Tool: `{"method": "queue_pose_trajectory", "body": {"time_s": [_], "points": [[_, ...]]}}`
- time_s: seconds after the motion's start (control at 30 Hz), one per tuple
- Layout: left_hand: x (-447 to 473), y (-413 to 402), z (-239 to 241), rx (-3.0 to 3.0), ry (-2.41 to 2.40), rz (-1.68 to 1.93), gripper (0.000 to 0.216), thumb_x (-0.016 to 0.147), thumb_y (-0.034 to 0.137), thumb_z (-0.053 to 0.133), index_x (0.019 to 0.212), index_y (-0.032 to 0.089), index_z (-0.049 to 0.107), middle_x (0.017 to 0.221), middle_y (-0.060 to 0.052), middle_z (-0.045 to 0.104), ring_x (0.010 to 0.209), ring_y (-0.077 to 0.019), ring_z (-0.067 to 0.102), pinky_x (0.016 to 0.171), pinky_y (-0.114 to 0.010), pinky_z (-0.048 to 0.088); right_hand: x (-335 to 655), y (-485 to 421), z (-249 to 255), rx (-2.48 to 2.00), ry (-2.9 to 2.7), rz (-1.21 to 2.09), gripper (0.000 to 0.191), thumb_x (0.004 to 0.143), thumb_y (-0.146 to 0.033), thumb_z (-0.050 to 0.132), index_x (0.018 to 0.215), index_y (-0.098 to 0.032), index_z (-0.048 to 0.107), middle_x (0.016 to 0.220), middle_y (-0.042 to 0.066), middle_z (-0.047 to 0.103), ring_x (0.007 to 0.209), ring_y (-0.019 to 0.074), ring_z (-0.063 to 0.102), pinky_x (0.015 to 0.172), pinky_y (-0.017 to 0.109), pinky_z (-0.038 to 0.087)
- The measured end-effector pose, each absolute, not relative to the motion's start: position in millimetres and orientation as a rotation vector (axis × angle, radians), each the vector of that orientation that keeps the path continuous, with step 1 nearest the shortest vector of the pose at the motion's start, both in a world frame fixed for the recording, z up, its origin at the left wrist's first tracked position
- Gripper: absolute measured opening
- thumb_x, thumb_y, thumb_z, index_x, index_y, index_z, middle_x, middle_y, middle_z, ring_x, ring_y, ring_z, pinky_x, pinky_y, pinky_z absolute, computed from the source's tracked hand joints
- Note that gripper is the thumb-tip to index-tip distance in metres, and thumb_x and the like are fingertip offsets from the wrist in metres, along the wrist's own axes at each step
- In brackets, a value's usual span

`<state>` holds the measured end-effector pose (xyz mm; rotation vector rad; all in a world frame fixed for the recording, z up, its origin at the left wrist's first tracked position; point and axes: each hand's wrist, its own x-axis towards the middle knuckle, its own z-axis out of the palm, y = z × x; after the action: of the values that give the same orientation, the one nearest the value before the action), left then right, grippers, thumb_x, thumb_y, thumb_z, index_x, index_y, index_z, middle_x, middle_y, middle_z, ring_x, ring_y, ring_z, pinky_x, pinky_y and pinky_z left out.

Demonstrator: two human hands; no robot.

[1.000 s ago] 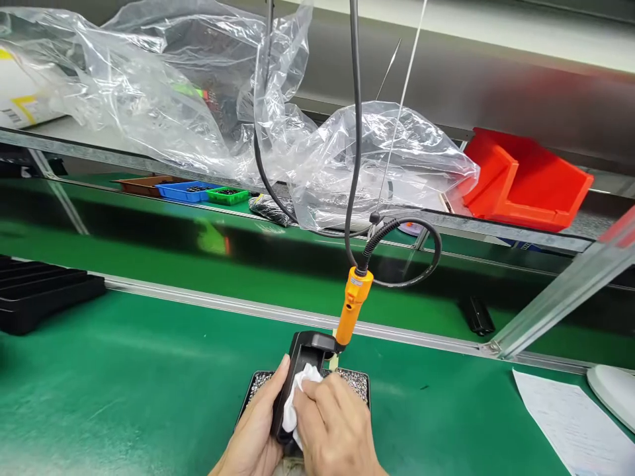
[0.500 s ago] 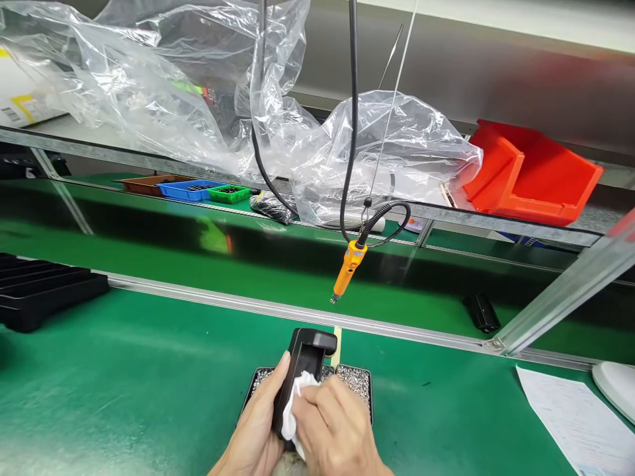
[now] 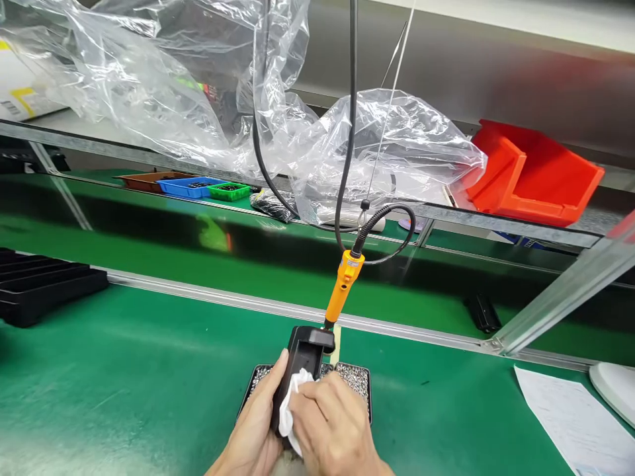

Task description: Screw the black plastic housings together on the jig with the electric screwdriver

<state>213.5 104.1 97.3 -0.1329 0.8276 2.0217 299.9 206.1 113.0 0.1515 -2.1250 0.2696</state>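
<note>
My left hand is wrapped round the left side of a black plastic housing with a recessed face, held tilted near the bench's front. A crumpled white cloth is pinched in my right hand and pressed against the housing's lower part. Behind the housing stand black trays of small metal screws, partly hidden by my hands. An orange electric screwdriver hangs from a cord just beyond the housing; its tip appears close to the housing's top edge, and I cannot tell whether they touch.
A black slotted tray lies at the left. Paper and a white round-edged object are at the right. Above the bench, a shelf carries clear plastic bags and a red bin. A metal post slants at the right.
The hanging screwdriver has swung down and nearer to the housing. My right hand and the cloth have shifted slightly on the housing; my left hand keeps its hold.
</note>
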Motion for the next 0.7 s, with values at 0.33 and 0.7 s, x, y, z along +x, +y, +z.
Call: {"method": "queue_pose_trajectory", "body": {"time_s": [0.33,0.7], "points": [[215,107,98,-0.128,0.872,1.999,0.038,0.089,0.037,0.08,0.117,0.013,0.072,0.091,-0.008,0.074,0.076,-0.0225,0.072,0.065,-0.028,0.059,304,210,132,-0.252,-2.143,0.981,0.01,0.096,-0.012,0.058,0.095,-0.021,0.062,0.081,-0.002,0.067,0.065,0.0112,0.061,0.06,0.022,0.047],[214,104,94,-0.129,0.81,2.027,0.039,0.087,0.038,0.082,0.116,0.014,0.072,0.091,-0.006,0.074,0.077,-0.0204,0.071,0.071,-0.027,0.06,303,202,120,-0.055,-2.16,0.033,0.016,0.094,-0.008,0.055,0.101,-0.014,0.067,0.093,0.009,0.068,0.073,0.0189,0.05,0.06,0.032,0.034]]}}
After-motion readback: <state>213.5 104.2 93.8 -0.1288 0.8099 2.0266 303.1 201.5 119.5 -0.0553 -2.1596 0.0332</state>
